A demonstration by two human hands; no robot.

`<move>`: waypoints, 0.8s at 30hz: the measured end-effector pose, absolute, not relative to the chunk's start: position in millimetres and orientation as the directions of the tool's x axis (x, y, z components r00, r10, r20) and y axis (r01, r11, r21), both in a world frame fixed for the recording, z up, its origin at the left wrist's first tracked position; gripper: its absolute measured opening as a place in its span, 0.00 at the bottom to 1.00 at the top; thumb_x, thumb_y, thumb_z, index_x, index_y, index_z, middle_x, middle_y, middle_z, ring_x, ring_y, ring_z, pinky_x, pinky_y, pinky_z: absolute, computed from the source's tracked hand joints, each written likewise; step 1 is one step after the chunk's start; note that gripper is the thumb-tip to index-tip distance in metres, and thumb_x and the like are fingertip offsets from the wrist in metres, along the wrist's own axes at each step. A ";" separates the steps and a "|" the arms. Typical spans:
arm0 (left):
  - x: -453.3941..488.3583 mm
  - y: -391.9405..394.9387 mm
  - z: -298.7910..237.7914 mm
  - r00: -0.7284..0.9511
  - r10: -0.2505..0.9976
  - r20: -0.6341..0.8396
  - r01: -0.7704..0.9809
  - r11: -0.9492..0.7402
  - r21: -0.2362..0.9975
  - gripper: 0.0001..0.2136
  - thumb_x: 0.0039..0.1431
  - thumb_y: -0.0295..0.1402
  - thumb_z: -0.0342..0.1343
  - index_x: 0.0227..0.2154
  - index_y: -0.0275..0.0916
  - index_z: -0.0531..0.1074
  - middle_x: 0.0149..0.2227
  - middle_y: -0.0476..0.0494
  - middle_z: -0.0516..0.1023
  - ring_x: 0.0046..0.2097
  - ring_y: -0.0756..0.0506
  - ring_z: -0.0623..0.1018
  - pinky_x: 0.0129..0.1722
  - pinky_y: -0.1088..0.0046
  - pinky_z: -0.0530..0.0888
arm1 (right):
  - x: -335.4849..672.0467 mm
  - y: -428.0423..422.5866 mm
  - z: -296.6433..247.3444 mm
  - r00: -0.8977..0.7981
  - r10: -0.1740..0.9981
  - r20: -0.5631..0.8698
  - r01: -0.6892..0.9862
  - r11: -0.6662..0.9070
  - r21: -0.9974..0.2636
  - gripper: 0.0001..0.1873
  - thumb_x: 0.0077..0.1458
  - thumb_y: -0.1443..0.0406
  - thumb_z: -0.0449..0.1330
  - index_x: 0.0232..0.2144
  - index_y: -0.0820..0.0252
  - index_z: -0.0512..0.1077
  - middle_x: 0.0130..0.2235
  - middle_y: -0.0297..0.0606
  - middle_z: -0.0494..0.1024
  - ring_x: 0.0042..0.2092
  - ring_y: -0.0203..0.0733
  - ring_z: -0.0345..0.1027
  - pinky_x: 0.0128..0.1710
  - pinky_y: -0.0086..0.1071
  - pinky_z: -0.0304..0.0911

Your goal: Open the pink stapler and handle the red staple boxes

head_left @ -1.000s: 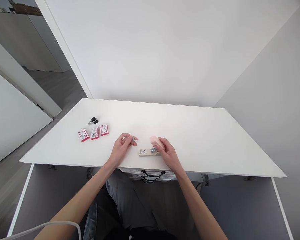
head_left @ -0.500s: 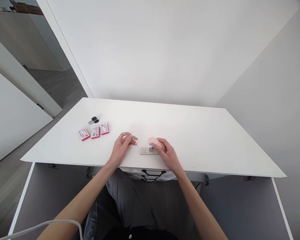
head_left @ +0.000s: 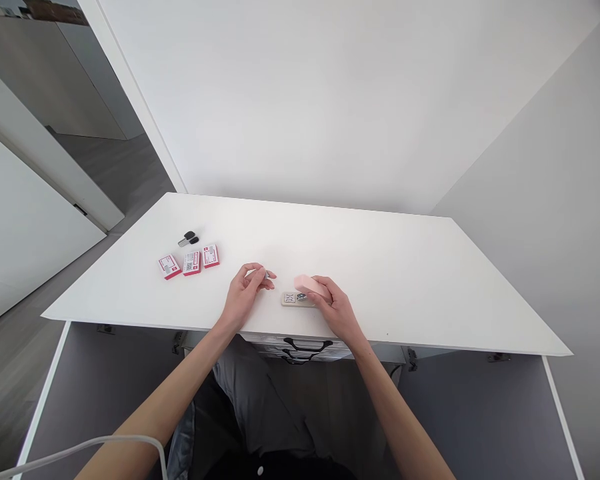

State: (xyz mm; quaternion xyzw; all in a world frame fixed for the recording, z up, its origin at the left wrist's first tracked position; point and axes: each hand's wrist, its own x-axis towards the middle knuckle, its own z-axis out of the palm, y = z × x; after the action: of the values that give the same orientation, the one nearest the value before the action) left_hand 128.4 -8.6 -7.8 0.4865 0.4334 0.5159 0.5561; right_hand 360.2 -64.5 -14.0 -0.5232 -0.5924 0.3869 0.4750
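Note:
My right hand (head_left: pixel 334 308) is closed around a smooth pink block-shaped object (head_left: pixel 310 285), whose kind I cannot make out. Beneath it, flat on the white tabletop, lies a narrow beige strip (head_left: pixel 284 299) with a black-and-white square pattern. A small shiny metal piece (head_left: pixel 301 297) shows at the strip, beside my right fingertips; the strip's right end is hidden by the hand. To the left, my left hand (head_left: pixel 246 290) pinches a tiny silvery thing (head_left: pixel 267 274) between thumb and fingers, just above the tabletop.
Three small red-and-white boxes (head_left: pixel 192 263) lie at the left of the white table (head_left: pixel 405 280). Behind them is a black-and-metal object (head_left: pixel 189 239), perhaps keys. A white wall (head_left: pixel 300 100) borders the back edge. Drawers with black handles (head_left: pixel 307 345) are below the front edge.
The pink object in my right hand has shifted very slightly. My left hand keeps its pinch in about the same place. The view has moved a little.

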 end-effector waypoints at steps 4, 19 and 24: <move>129.2 -10.5 -6.8 0.069 0.997 0.046 -0.139 -0.036 0.990 0.17 0.63 0.49 0.63 0.42 0.42 0.68 0.39 0.44 0.83 0.35 0.46 0.79 0.47 0.62 0.74 | 359.9 -64.5 -14.1 -0.010 0.986 0.168 0.269 0.165 -0.949 0.18 0.65 0.49 0.60 0.49 0.53 0.74 0.51 0.40 0.79 0.51 0.50 0.71 0.51 0.40 0.66; 131.2 -15.8 -4.4 0.041 0.996 0.080 -0.098 -0.076 0.992 0.16 0.64 0.48 0.61 0.43 0.42 0.67 0.38 0.45 0.82 0.34 0.46 0.78 0.45 0.63 0.74 | 352.2 -53.6 -27.6 -0.040 0.958 0.285 0.423 0.274 -0.864 0.26 0.72 0.52 0.50 0.66 0.52 0.66 0.61 0.45 0.75 0.61 0.52 0.69 0.62 0.46 0.63; 131.1 -16.5 -4.7 0.030 0.996 0.088 -0.109 -0.084 0.990 0.16 0.63 0.48 0.61 0.41 0.42 0.67 0.36 0.46 0.81 0.33 0.47 0.78 0.43 0.63 0.74 | 329.0 -28.9 -36.9 -0.081 0.956 0.281 0.483 0.284 -0.828 0.35 0.73 0.54 0.46 0.76 0.52 0.46 0.68 0.49 0.67 0.67 0.54 0.62 0.64 0.50 0.60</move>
State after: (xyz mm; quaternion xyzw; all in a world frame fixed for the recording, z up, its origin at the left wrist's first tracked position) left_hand 131.1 -16.5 -4.7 0.5021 0.4416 0.5385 0.5127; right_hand 329.0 -28.9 -36.9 -0.5292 -0.6801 0.2790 0.4239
